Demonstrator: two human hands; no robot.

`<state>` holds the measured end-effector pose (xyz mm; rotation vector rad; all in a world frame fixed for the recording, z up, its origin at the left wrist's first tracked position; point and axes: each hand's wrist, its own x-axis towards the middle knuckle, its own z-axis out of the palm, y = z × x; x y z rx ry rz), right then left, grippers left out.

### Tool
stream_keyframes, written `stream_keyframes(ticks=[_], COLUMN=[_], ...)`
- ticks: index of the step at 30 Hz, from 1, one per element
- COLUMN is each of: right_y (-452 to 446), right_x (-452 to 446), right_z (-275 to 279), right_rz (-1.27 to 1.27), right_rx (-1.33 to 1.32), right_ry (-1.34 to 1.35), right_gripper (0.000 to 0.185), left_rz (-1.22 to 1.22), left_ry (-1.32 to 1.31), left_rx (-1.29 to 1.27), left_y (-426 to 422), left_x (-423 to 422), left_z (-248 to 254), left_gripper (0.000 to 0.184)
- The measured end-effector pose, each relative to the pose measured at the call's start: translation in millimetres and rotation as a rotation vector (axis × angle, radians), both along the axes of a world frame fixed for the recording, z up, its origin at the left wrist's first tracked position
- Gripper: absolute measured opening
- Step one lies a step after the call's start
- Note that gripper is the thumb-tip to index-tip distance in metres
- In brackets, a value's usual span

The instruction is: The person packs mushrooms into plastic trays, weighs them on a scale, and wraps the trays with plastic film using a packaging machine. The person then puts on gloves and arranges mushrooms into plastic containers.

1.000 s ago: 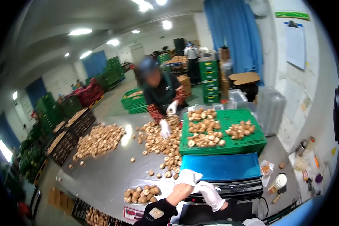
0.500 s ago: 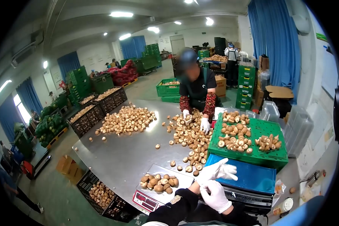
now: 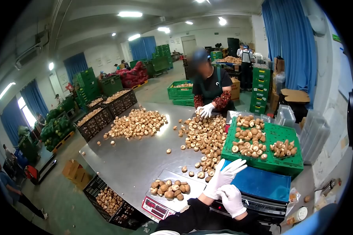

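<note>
My left hand (image 3: pixel 225 178), in a white glove, is spread with its fingers stretched out over the near edge of the blue-topped machine (image 3: pixel 262 183). Against its wrist, my right hand (image 3: pixel 232 199), also gloved, has its fingers closed on the left glove's cuff. To the left, a heap of brown mushrooms (image 3: pixel 170 189) rests on a scale (image 3: pixel 157 208) with a red display. Loose mushrooms (image 3: pixel 204 135) are piled on the metal table (image 3: pixel 145 160) beyond my hands.
A co-worker (image 3: pixel 211 84) leans over the far side with gloved hands at the pile. Mushroom groups sit on an upturned green crate (image 3: pixel 278 135) at right. Black crates (image 3: pixel 100 122) of mushrooms line the table's left. A white-lidded cup (image 3: pixel 300 214) stands at lower right.
The view has swung right-to-left and steadied. My left fingers have spread and point up, while my right hand has closed at the left wrist. The co-worker's hands have come together.
</note>
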<state>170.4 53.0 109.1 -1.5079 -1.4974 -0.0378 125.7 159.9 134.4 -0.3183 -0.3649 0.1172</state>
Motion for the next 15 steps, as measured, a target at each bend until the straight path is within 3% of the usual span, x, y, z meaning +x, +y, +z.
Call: stream_keyframes(ticks=[1,6,9,10,11,13,14,15], right_y=[0.2,3.0,-5.7,-10.6,-15.1,-20.5,-22.1,-23.5], right_x=[1.7,2.9,14.7,18.8,20.2,19.4,21.9,23.0], right_z=[-1.7,-23.0,-35.0,-31.4,-26.6,-26.8,-32.3,-35.9], right_rz=[0.001,0.000,0.246,0.368,0.493,0.599,0.657,0.715], right_rx=[-0.018,0.014,-0.180,-0.240,-0.301,-0.320,-0.357,-0.390], right_ry=[-0.011,0.169,0.767,0.951,1.134,1.190,1.305,1.420], right_gripper=[0.007,0.009,0.024,0.025,0.026,0.027,0.027,0.027], left_rz=[0.313,0.230,0.136,0.358,0.359,0.921,0.799,0.892], left_ry=[0.178,0.255,0.257,0.265,0.268,-0.153,0.052,0.039], left_rx=[0.693,0.595,0.702,0.996,0.995,1.444,1.541,1.447], left_y=[-1.3,-4.6,-0.7,-7.7,-7.7,-3.2,4.7,1.4], left_x=[1.6,5.9,-1.3,-8.5,-9.8,-9.3,-14.5,-15.8], left_z=[-1.9,-22.7,-25.5,-21.8,-17.8,-6.7,-4.4,-4.3], left_gripper=[0.060,0.060,0.051,0.053,0.053,0.061,0.075,0.075])
